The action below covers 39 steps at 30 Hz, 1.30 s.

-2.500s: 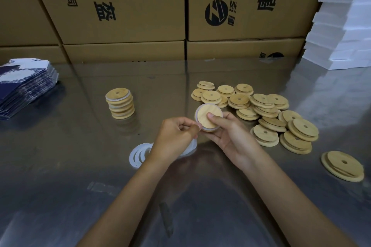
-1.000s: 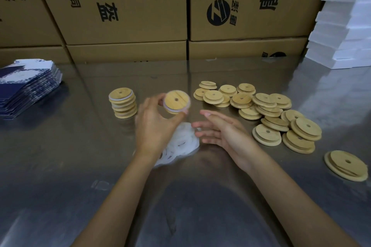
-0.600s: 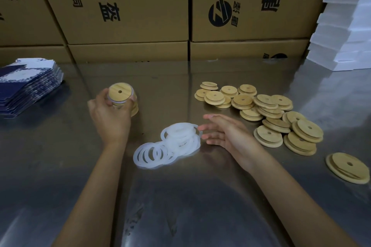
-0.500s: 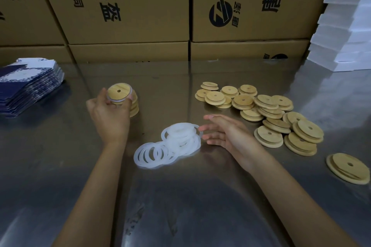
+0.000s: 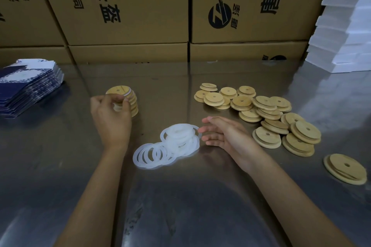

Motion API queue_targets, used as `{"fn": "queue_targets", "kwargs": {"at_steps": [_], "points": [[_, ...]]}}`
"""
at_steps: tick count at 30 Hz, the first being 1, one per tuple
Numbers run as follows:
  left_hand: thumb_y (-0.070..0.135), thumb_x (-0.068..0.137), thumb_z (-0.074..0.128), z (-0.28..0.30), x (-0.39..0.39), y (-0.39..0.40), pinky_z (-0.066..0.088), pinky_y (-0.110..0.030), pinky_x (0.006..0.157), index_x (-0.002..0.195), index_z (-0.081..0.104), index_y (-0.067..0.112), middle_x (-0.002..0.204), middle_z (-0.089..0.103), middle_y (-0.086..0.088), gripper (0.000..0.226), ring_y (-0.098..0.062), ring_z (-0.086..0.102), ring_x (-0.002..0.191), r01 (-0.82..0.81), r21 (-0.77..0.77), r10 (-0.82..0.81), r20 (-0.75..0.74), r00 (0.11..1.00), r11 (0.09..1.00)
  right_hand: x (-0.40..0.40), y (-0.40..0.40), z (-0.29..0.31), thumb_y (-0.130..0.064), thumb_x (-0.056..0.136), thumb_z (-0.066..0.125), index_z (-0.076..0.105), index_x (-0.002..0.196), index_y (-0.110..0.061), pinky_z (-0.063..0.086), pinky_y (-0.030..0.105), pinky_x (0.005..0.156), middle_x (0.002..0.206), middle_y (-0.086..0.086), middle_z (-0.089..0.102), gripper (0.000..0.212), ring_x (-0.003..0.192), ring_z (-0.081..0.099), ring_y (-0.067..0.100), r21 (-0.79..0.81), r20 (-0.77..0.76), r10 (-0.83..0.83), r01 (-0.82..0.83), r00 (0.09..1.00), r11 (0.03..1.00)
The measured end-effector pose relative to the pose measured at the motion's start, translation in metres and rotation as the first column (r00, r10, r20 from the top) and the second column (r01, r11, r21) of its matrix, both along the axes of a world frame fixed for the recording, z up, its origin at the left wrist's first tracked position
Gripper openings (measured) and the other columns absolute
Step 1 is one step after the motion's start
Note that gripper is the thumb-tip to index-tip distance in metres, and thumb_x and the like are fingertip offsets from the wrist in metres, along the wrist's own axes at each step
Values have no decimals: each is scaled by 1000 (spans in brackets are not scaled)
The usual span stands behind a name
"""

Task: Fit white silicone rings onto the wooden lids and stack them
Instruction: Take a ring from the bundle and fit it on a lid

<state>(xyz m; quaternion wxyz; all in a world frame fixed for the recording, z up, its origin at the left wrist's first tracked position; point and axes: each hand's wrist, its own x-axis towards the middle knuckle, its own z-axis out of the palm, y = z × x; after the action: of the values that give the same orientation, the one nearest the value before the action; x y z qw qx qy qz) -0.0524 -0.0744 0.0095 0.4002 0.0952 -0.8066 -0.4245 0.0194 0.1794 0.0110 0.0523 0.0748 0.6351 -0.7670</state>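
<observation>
Stacked ringed lids (image 5: 128,100), loose rings (image 5: 170,144), bare lids (image 5: 261,114)

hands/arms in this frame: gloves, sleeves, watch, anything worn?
Nothing worn that shows. Left hand and right hand are bare, no gloves, rings or watch visible. Both forearms are bare to the frame's bottom edge; no sleeve in view.

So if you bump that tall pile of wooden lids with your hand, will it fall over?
Probably, if bumped hard. The stack of ringed lids is tall, narrow and already leans slightly. The silicone rings between lids may add some grip. The left hand touching it could steady it.
</observation>
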Motion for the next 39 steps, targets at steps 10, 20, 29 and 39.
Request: {"fn": "queue_targets", "kwargs": {"at_steps": [10,20,29,39], "points": [[7,84,60,0,6,8,33,-22,92,111,67,8,120,56,-12,28,-28,48,116,27,-109,-25,19,1000,994,-1,0,-1,-21,100,59,69,106,-5,58,26,68,90,13,77,19,70,70,18,-21,2,-27,27,1000,999],[13,90,55,-7,25,59,48,-35,84,103,67,18,100,59,7,18,-15,55,97,463,-303,-418,203,885,833,-15,24,-8,-10,95,58,69,87,-18,50,24,68,76,-4,71,16,70,63,9,365,-232,-397,458,888,810],[20,95,51,-22,33,84,41,-38,94,102,67,21,104,60,8,18,-14,55,102,650,-388,-511,407,757,654,-15,64,-13,-28,95,53,39,151,-12,23,49,115,159,11,34,59,149,23,30,861,-456,-303,501,837,88],[18,95,52,-21,34,84,41,-42,96,101,68,20,105,60,8,17,-14,55,103,662,-348,-526,412,744,664,-16,65,-13,-28,97,59,68,112,-10,34,46,102,128,14,50,25,126,42,34,783,-526,-356,603,772,151]]}}
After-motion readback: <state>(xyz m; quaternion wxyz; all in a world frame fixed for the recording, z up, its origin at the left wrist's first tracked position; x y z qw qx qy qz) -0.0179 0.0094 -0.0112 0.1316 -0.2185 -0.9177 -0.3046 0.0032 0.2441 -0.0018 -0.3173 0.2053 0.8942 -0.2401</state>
